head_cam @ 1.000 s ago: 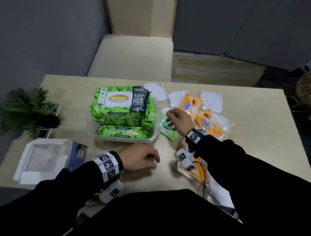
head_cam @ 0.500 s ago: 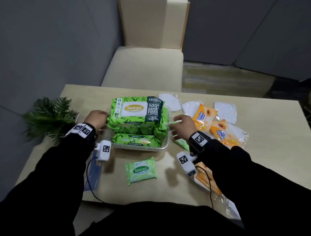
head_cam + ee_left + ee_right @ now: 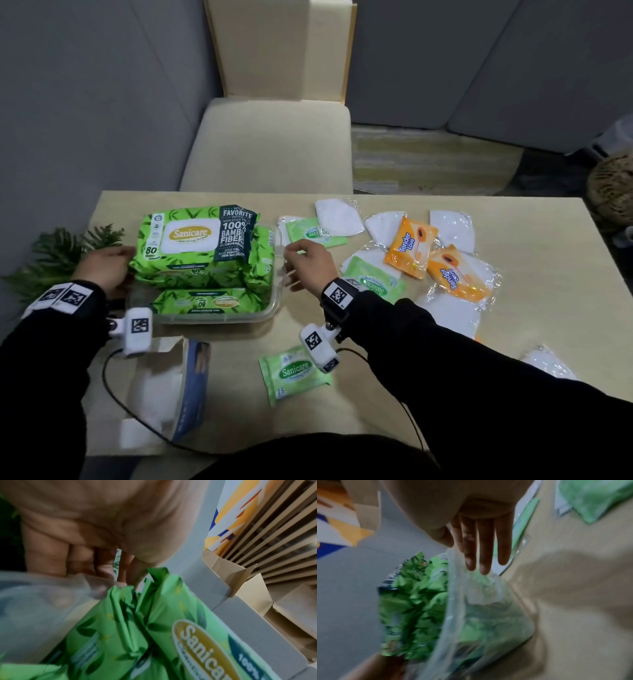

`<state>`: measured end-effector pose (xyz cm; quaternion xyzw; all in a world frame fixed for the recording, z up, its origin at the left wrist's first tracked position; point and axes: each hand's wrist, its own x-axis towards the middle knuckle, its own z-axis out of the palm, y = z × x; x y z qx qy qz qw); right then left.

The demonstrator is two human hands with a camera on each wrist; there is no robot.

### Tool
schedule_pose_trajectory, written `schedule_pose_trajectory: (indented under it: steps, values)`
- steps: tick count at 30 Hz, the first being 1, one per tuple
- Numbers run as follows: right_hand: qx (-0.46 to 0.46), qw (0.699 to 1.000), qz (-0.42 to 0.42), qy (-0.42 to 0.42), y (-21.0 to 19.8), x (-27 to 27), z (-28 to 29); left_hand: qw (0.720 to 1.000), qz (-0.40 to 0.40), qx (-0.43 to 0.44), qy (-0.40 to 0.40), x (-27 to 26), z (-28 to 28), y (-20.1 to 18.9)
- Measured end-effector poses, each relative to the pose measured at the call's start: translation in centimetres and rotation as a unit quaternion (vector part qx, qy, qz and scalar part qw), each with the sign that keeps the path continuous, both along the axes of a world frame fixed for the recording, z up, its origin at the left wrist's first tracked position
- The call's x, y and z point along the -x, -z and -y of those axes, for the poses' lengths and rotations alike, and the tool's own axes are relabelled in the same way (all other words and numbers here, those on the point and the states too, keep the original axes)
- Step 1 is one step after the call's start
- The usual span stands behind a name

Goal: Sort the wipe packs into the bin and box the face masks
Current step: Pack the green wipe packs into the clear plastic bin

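Note:
A clear plastic bin (image 3: pixel 239 317) on the table holds several large green Sanicare wipe packs (image 3: pixel 195 236). My left hand (image 3: pixel 109 270) grips the bin's left rim (image 3: pixel 34 601), fingers (image 3: pixel 82 561) curled over it beside a pack (image 3: pixel 171 628). My right hand (image 3: pixel 301 260) touches the bin's right wall (image 3: pixel 453 588) with straight fingers (image 3: pixel 484 550). Small green packs (image 3: pixel 294 371) (image 3: pixel 313 233) (image 3: pixel 373 284), two orange packs (image 3: pixel 409 246) and white face masks (image 3: pixel 337 217) (image 3: pixel 452 229) lie loose on the table. The open white mask box (image 3: pixel 164 387) lies front left.
A small plant (image 3: pixel 58 253) stands at the table's left edge, close to my left hand. A cream chair (image 3: pixel 270 144) is behind the table and a wicker basket (image 3: pixel 613 192) sits on the floor far right. More bagged masks (image 3: pixel 548 366) lie under my right forearm.
My left hand went from the table front to the bin's left side and my right hand to its right rim. The bin has slid left, uncovering a small green pack.

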<state>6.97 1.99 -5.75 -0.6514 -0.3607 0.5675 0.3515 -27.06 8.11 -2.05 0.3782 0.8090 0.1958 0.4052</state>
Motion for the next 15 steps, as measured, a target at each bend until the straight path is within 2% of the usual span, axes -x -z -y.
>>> schedule_pose_trajectory:
  steps: [2, 3, 5, 7, 9, 11, 13, 15]
  values:
    - [-0.039, 0.99, 0.125, -0.042, 1.5, -1.0, -1.0, 1.0, 0.013, 0.006, -0.005, -0.6, 0.3, -1.7]
    - [-0.051, 0.976, 0.198, -0.078, 2.2, -1.6, -1.7, 1.0, 0.002, 0.0, 0.001, -0.7, 0.3, -2.3]
    - [-0.064, 0.926, 0.336, -0.158, 3.9, -3.1, -3.0, 0.993, -0.097, -0.041, 0.057, -1.5, 0.5, -3.8]
    - [-0.065, 0.863, 0.441, -0.238, 5.4, -4.3, -4.1, 0.966, -0.193, -0.117, 0.126, -3.7, 1.2, -5.9]
    - [-0.068, 0.804, 0.512, -0.295, 6.5, -5.3, -4.9, 0.944, -0.161, -0.232, 0.172, -7.6, 2.5, -8.6]
    - [-0.068, 0.764, 0.551, -0.328, 7.4, -5.8, -5.2, 0.924, -0.059, -0.297, 0.232, -11.8, 3.9, -10.1]
    - [-0.069, 0.723, 0.584, -0.363, 7.9, -5.9, -5.1, 0.899, 0.009, -0.266, 0.348, -16.0, 5.5, -10.0]
    - [-0.075, 0.68, 0.611, -0.399, 8.1, -6.0, -4.6, 0.856, 0.041, -0.15, 0.493, -19.8, 7.3, -8.0]
